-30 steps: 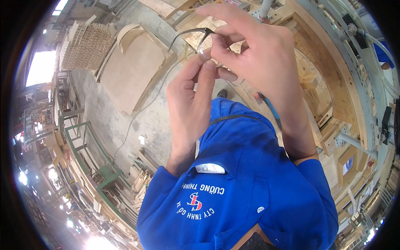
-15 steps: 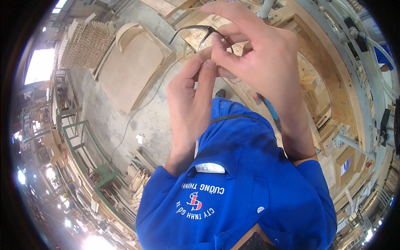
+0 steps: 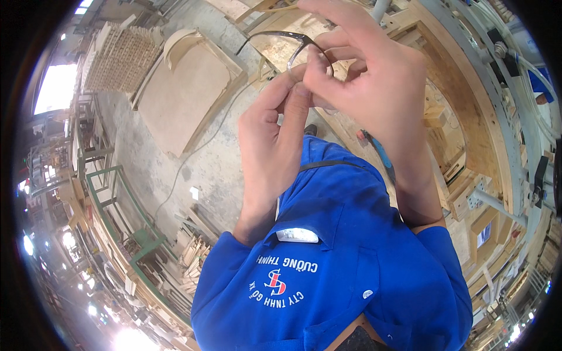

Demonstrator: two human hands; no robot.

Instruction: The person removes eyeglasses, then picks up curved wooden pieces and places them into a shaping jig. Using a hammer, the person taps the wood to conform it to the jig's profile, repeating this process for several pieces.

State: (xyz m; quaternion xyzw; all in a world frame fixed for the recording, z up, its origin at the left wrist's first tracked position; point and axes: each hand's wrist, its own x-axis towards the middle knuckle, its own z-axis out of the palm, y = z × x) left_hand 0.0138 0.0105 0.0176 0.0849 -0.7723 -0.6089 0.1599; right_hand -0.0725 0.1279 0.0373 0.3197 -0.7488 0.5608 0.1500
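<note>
A pair of dark-framed eyeglasses (image 3: pixel 285 35) is held up in front of my chest, with one temple arm stretching out to the left. My left hand (image 3: pixel 272 123) pinches the lower part of the frame between thumb and fingers. From the other side my right hand (image 3: pixel 369 76) grips the glasses, its thumb and forefinger pressed around a lens and the rim. The two hands meet at the fingertips, which cover much of the frame and the second lens.
Left of me a large flat board (image 3: pixel 181 93) lies on the floor beside stacked wood strips (image 3: pixel 120 58). A wooden workbench frame (image 3: pixel 468 111) stands on the right, near a blue-handled tool (image 3: pixel 380 153). A green metal rack (image 3: pixel 143 237) is at lower left; a cable (image 3: pixel 196 153) crosses the floor.
Both hands and the glasses have shifted slightly to the right and a little upward. The grip looks much the same, with the right thumb still on the lens.
</note>
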